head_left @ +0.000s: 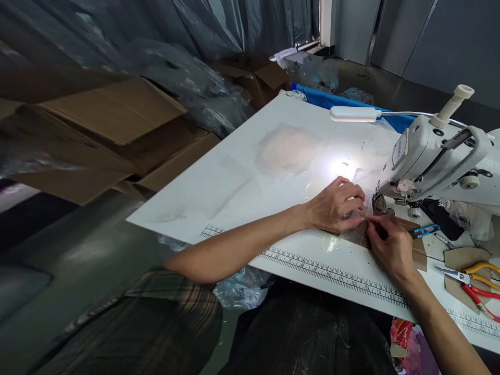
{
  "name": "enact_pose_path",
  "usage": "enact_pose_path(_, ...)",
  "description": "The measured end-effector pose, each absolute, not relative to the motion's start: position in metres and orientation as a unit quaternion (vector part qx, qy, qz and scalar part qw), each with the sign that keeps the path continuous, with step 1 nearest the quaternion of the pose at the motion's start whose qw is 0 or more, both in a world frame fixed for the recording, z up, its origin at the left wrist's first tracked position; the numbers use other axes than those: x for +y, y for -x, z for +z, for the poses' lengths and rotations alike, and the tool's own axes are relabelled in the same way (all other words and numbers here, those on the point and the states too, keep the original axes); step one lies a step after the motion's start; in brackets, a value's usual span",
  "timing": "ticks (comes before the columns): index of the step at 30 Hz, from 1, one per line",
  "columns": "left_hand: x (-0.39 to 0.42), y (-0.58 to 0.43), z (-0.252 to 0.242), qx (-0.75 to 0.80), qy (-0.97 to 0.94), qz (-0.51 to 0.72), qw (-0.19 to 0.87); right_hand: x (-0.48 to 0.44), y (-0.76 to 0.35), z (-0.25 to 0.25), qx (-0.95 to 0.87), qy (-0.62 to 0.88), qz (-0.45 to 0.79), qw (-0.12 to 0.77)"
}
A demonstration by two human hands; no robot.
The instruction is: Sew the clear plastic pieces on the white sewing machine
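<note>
A thin, see-through, pale piece of material (368, 200) lies on the right part of the white tabletop (230, 195), just left of the sewing machine (420, 151), pinched by the left hand (338, 206) and right hand (391, 244); its full outline is unclear.

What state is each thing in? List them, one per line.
White bar-shaped lamp: lit, judging by the glow below.
Large brown cardboard box: open, flaps spread.
White sewing machine: running or stopped, cannot tell.
Left hand: fingers curled at sheer pale material.
Right hand: thumb and forefinger pinching that material.
</note>
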State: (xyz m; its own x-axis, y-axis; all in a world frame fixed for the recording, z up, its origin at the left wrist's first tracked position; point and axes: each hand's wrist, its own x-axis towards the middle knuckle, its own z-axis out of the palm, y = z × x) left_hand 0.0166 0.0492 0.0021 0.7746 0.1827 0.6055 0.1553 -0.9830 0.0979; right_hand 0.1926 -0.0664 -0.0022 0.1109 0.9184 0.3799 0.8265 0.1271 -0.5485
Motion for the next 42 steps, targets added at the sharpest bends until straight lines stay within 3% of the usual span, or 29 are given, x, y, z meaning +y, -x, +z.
enact_pose_path(5,0.044,-0.023,0.002,0.076,-0.965,0.246,0.05,-0.067,-0.193,0.002,-0.695,0.66,0.06,0.281)
enact_pose_path(11,0.05,-0.015,0.005,0.076,-0.977,0.178,0.091,-0.059,-0.225,0.036,-0.713,0.602,0.269,0.238)
enact_pose_path(23,0.044,-0.015,0.008,0.064,-0.971,0.216,0.078,-0.052,-0.23,0.006,-0.802,0.539,0.097,0.238)
enact_pose_path(34,0.044,-0.018,0.002,0.116,-0.952,0.235,0.159,-0.055,-0.227,0.005,-0.794,0.568,0.07,0.204)
enact_pose_path(38,0.043,-0.019,-0.001,0.11,-0.955,0.25,0.117,-0.054,-0.227,0.004,-0.795,0.57,0.061,0.199)
enact_pose_path(42,0.043,-0.02,0.0,0.061,-0.957,0.285,0.002,-0.053,-0.223,0.005,-0.808,0.566,0.018,0.162)
